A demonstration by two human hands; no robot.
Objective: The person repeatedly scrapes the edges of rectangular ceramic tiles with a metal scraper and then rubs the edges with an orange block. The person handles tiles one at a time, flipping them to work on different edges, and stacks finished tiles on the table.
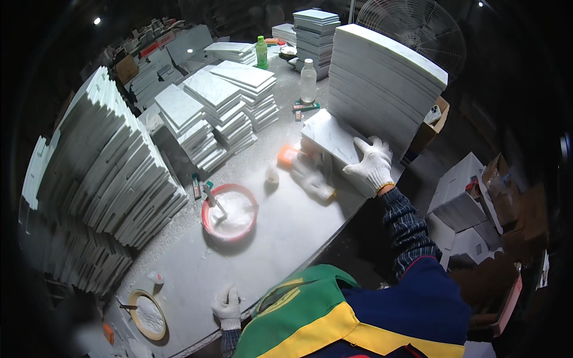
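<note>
My right hand [373, 164], in a white knit glove, rests on the near edge of a grey-veined white marble tile [331, 136]. Its fingers and thumb are spread, and the palm side is hidden. That tile lies beside a tall stack of similar tiles [382, 83]. My left hand [227, 305], also gloved, sits at the table's near edge with its fingers curled in and nothing visible in them. Between the hands and the stacks, an empty white glove [314, 178] lies against an orange item [288, 156]. A small whitish cup-like piece [271, 176] stands close by.
A red-rimmed bowl [255, 206] holds white paste and a scraper; a cream bowl [136, 295] holds more. Leaning slabs [113, 167] crowd the left. Tile stacks [215, 89], a clear bottle [308, 83] and a green bottle [261, 53] stand farther back. Boxes [456, 185] lie right.
</note>
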